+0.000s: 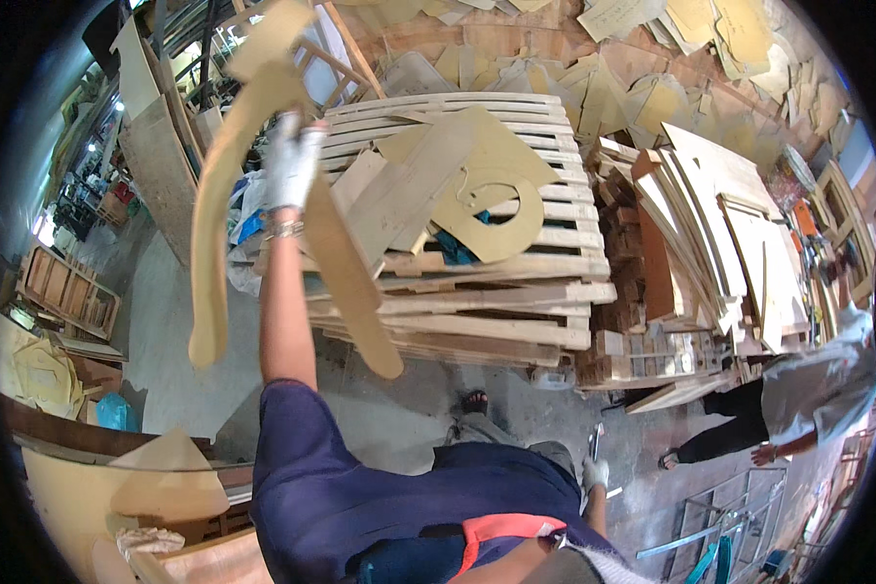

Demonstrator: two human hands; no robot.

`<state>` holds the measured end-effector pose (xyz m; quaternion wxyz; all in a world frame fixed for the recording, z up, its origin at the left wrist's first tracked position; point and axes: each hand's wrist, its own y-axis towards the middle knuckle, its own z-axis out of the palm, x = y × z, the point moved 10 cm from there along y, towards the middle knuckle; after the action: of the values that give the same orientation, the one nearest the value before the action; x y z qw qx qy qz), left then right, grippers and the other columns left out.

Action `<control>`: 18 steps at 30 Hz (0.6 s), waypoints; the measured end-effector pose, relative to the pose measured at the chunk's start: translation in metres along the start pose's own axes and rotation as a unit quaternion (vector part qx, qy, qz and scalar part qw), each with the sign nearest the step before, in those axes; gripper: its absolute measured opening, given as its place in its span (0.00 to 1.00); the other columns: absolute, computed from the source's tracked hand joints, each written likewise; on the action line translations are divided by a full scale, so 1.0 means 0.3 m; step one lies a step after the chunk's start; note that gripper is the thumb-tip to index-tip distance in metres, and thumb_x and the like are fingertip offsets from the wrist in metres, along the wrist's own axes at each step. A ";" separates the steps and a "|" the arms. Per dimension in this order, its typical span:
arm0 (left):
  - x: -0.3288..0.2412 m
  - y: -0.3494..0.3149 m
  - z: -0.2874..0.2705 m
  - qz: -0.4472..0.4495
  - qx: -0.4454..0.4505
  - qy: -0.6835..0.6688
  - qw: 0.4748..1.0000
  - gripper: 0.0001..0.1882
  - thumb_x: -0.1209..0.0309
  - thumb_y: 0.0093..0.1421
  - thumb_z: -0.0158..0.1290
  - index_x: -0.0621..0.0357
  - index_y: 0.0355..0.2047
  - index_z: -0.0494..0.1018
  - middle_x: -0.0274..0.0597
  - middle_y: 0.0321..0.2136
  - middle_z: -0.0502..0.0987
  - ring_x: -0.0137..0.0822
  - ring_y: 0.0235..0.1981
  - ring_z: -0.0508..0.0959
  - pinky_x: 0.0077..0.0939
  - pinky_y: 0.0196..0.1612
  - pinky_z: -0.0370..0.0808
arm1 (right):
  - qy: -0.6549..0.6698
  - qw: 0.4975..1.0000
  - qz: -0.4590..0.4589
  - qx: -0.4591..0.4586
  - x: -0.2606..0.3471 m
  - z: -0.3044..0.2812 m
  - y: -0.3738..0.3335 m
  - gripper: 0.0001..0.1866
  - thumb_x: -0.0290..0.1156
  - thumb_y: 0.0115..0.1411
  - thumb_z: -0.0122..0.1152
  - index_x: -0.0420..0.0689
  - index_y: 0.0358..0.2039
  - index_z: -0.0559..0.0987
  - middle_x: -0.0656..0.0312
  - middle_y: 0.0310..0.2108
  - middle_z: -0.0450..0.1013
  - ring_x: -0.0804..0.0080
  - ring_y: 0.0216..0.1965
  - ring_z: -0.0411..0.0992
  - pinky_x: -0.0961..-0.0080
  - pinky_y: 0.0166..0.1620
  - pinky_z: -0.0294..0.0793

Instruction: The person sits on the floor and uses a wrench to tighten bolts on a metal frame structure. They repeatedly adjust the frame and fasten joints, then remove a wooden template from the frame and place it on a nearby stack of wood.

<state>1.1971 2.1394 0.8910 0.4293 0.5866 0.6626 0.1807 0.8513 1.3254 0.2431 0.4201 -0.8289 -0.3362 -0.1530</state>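
My left hand (290, 165), in a white glove with a wristwatch below it, is raised and closed on a large tan template (214, 214). The template is a thin, flat piece with two long curved legs hanging on either side of my forearm; its upper end is blurred. My right hand (595, 474), also in a white glove, is low at my right side, closed round a slim metal tool (597, 440). The tool's shiny end points up and its exact kind is unclear. Ahead, a pallet stack (555, 282) carries flat boards (409, 185) and a tan template with a ring shape (492, 219).
Many tan templates (603, 92) hang on the wooden wall. Leaning wood panels (696, 234) stand right of the pallets. A person (813, 389) is at the far right, near a metal frame (730, 511). Sheets (156, 170) lean at the left; a blue bag (115, 411) lies lower left.
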 end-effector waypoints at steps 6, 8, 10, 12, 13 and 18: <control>0.067 -0.170 1.010 -0.054 0.240 0.084 0.966 0.42 0.39 0.57 0.62 0.43 0.67 0.70 0.69 0.56 0.75 0.65 0.51 0.81 0.57 0.50 0.80 | -0.182 0.980 0.080 0.006 -0.166 0.069 -0.196 0.29 0.51 0.57 0.66 0.32 0.38 0.87 0.32 0.37 0.81 0.39 0.45 0.83 0.48 0.45 0.78; 0.100 -0.385 1.272 -0.060 0.345 0.089 0.932 0.44 0.37 0.58 0.61 0.43 0.70 0.67 0.67 0.60 0.73 0.65 0.54 0.80 0.58 0.53 0.80 | -0.185 0.977 0.103 0.019 -0.192 0.086 -0.255 0.28 0.51 0.57 0.65 0.32 0.38 0.87 0.32 0.37 0.81 0.39 0.45 0.83 0.48 0.46 0.78; 0.089 -0.598 1.432 -0.074 0.432 0.076 0.896 0.45 0.37 0.58 0.60 0.44 0.70 0.66 0.66 0.61 0.72 0.64 0.57 0.80 0.57 0.55 0.80 | -0.166 0.977 0.129 0.019 -0.186 0.105 -0.310 0.28 0.51 0.58 0.65 0.33 0.38 0.87 0.33 0.38 0.81 0.39 0.45 0.83 0.48 0.46 0.78; 0.054 -0.735 1.488 -0.114 0.464 0.079 0.875 0.47 0.37 0.56 0.62 0.43 0.71 0.65 0.63 0.60 0.71 0.63 0.57 0.80 0.58 0.55 0.80 | -0.146 0.978 0.152 0.011 -0.180 0.109 -0.359 0.28 0.51 0.58 0.65 0.33 0.38 0.87 0.33 0.38 0.81 0.39 0.46 0.83 0.48 0.46 0.78; 0.014 -0.765 1.479 -0.106 0.448 0.091 0.883 0.47 0.39 0.56 0.63 0.44 0.71 0.65 0.62 0.59 0.71 0.62 0.55 0.80 0.58 0.54 0.80 | -0.137 0.977 0.163 0.006 -0.180 0.108 -0.388 0.28 0.51 0.58 0.64 0.33 0.38 0.87 0.33 0.38 0.81 0.39 0.46 0.83 0.48 0.46 0.78; 0.106 -0.705 1.405 -0.124 0.318 0.098 0.935 0.45 0.42 0.55 0.65 0.46 0.68 0.65 0.59 0.56 0.72 0.60 0.52 0.80 0.57 0.45 0.82 | -0.114 0.978 0.174 0.004 -0.138 0.143 -0.399 0.28 0.51 0.59 0.64 0.34 0.39 0.87 0.33 0.39 0.82 0.39 0.47 0.83 0.48 0.47 0.78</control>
<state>1.3966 2.0057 0.4840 0.1724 0.5846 0.7919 -0.0375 0.7378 1.3924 0.2662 0.4025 -0.8850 -0.2332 0.0190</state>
